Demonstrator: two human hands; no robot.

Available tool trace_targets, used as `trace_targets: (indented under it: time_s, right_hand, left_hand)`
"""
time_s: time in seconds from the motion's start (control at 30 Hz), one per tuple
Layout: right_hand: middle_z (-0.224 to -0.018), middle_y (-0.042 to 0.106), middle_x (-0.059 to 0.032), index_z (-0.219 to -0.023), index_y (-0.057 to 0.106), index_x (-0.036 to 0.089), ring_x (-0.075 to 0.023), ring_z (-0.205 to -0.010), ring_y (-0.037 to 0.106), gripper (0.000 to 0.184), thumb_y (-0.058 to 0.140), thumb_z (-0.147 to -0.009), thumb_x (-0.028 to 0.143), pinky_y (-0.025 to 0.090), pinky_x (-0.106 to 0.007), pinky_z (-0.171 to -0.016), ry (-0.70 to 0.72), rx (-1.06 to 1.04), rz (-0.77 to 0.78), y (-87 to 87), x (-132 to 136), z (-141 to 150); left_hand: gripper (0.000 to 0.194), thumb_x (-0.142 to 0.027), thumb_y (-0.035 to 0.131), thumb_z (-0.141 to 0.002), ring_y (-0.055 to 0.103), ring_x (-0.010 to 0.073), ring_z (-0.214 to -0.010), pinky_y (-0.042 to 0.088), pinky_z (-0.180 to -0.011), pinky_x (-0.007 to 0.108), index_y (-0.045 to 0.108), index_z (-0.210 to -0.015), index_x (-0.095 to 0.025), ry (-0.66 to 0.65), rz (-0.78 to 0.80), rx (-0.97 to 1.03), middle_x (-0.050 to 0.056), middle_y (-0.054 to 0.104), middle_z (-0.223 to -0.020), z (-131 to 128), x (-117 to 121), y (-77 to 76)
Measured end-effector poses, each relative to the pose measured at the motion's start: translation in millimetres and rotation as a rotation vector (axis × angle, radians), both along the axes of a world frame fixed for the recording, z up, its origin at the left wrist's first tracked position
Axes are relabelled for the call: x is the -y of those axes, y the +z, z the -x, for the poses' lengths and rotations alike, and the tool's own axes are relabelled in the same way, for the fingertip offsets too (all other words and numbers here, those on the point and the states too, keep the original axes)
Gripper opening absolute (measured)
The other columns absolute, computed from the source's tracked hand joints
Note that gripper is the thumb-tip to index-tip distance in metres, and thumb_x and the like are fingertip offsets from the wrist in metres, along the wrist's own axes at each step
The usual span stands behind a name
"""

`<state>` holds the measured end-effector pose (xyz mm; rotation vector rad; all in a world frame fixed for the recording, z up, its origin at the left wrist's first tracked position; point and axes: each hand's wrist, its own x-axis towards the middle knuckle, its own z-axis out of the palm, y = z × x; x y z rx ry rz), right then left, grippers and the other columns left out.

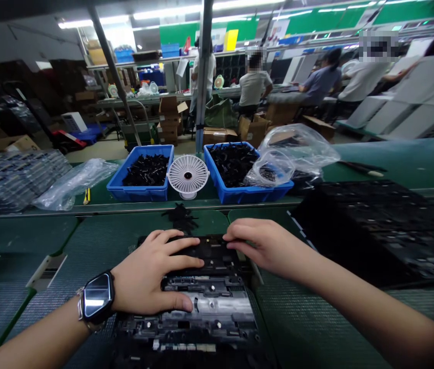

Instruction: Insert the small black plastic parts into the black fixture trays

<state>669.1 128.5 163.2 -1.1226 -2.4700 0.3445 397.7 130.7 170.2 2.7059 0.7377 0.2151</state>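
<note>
The left hand, fingers spread apart, lies across a flat, dark plastic panel with metallic strips, which rests on the ribbed green bench. The right hand has thumb and fingertips drawn close together at the panel's far right corner; whether they pinch anything, I cannot tell. Just beyond lies a small heap of thin black strips, with a round white plastic fan farther back
</note>
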Motion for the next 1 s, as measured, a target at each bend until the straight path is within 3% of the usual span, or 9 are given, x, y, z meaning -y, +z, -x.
trace_targets:
  time_s: [0.2, 0.47, 0.6, 0.8, 0.9, 1.0]
  right_hand:
    - [-0.083, 0.056, -0.0051, -0.089, 0.064, 0.018, -0.0166, -0.079, 0.053, 0.019, 0.046, -0.087, 0.013, 0.043, -0.028, -0.070, 0.033, 0.130, 0.014, 0.1, -4, 8]
    - [-0.085, 0.058, -0.0025, -0.084, 0.061, 0.018, -0.0140, -0.079, 0.056, 0.013, 0.050, -0.088, 0.022, 0.044, -0.026, -0.073, 0.093, -0.110, 0.215, -8.0, -27, 4]
    - [-0.091, 0.064, -0.0047, -0.093, 0.063, 0.016, -0.0155, -0.086, 0.059, 0.020, 0.049, -0.088, 0.029, 0.045, -0.027, -0.079, -0.059, -0.204, 0.103, -37.4, -72, 10]
    - [-0.099, 0.068, -0.0051, -0.098, 0.069, 0.021, -0.0198, -0.093, 0.060, 0.022, 0.058, -0.079, 0.019, 0.041, -0.028, -0.086, 0.028, 0.043, 0.090, -104.2, -130, 53]
    - [-0.095, 0.070, -0.0066, -0.096, 0.071, 0.019, -0.0209, -0.088, 0.062, 0.024, 0.057, -0.077, 0.016, 0.042, -0.027, -0.080, 0.027, 0.126, 0.092, -121.1, -143, 66]
    - [-0.090, 0.071, -0.0065, -0.094, 0.071, 0.018, -0.0200, -0.080, 0.063, 0.028, 0.056, -0.073, 0.009, 0.043, -0.025, -0.073, 0.011, 0.198, 0.100, -125.2, -150, 69]
  left_hand:
    - [0.059, -0.065, 0.055, -0.070, 0.032, 0.0314, -0.125, 0.030, -0.098, 0.053, 0.052, -0.121, -0.034, 0.014, 0.008, -0.016, 0.003, 0.041, -0.139, 0, 0, -0.1]
    - [0.059, -0.064, 0.055, -0.071, 0.032, 0.0319, -0.125, 0.030, -0.098, 0.053, 0.052, -0.121, -0.034, 0.017, 0.019, -0.012, 0.002, 0.040, -0.140, 0, 0, 0.2]
    - [0.057, -0.065, 0.053, -0.071, 0.032, 0.0313, -0.126, 0.030, -0.098, 0.052, 0.052, -0.120, -0.035, 0.029, 0.022, -0.020, 0.001, 0.040, -0.140, 0, 0, 0.5]
    - [0.057, -0.066, 0.051, -0.072, 0.030, 0.0295, -0.127, 0.027, -0.101, 0.050, 0.050, -0.122, -0.037, 0.046, 0.028, -0.068, -0.003, 0.038, -0.141, -2, 1, 3.7]
    - [0.057, -0.066, 0.050, -0.073, 0.029, 0.0287, -0.127, 0.026, -0.102, 0.049, 0.050, -0.122, -0.038, 0.051, 0.022, -0.078, -0.005, 0.037, -0.142, -2, 1, 4.0]
    - [0.057, -0.066, 0.050, -0.073, 0.029, 0.0288, -0.127, 0.027, -0.101, 0.049, 0.050, -0.122, -0.038, 0.051, 0.021, -0.079, -0.005, 0.036, -0.142, -1, 1, 3.4]
